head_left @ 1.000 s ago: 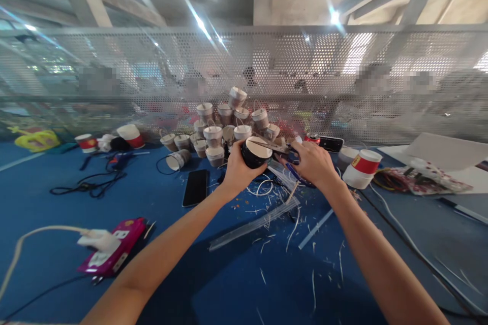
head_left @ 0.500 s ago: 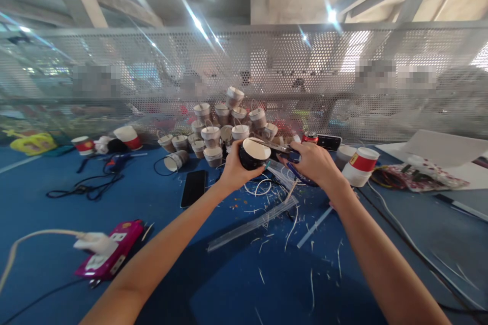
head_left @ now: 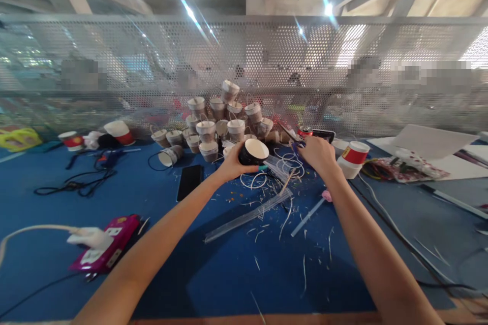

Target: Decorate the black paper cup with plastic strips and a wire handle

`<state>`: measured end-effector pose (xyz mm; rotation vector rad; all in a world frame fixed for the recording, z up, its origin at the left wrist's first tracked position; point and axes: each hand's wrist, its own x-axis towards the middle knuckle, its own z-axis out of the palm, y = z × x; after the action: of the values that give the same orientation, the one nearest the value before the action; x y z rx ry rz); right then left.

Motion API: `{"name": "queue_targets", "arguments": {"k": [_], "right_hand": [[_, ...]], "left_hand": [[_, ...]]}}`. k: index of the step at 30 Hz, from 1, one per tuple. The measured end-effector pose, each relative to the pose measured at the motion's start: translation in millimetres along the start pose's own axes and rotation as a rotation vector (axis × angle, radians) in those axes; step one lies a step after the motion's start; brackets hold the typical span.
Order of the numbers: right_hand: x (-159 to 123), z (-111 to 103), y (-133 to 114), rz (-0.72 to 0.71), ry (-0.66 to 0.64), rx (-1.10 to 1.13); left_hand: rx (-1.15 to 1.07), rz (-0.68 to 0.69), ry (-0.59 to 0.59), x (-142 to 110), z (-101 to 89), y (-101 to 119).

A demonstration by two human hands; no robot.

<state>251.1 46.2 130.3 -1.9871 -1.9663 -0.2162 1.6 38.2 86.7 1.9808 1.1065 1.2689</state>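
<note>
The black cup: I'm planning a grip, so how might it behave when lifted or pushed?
The black cup is likely light, since the left hand alone holds it. Its round shape suggests it could roll if knocked onto its side.

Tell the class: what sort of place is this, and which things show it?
Probably a craft workspace: a blue table scattered with white scraps, a pile of small cups with thin handles, and scissors in the person's right hand.
</note>
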Motion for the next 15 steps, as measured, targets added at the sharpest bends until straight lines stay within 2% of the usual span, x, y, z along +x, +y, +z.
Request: {"name": "queue_targets", "arguments": {"k": [3, 6, 10, 13, 15], "right_hand": [[8, 22, 16, 0.142, -0.124, -0.005], [11, 47, 23, 0.117, -0.186, -0.017], [7, 72, 18, 0.083, -0.212, -0.032], [5, 78, 9, 0.043, -0.223, -0.046], [4, 72, 5, -0.018, -0.219, -0.050]], "left_hand": [[-0.118, -0.103, -0.053, 1, 2.1, -16], [-0.240, -0.170, -0.205, -1, 1.3, -25], [-0.213, -0.170, -0.343, -3, -0.3, -35], [-0.151, -0.162, -0.402, -6, 2.3, -47], [-0.136, -0.161, -0.405, -8, 5.9, -54]]}}
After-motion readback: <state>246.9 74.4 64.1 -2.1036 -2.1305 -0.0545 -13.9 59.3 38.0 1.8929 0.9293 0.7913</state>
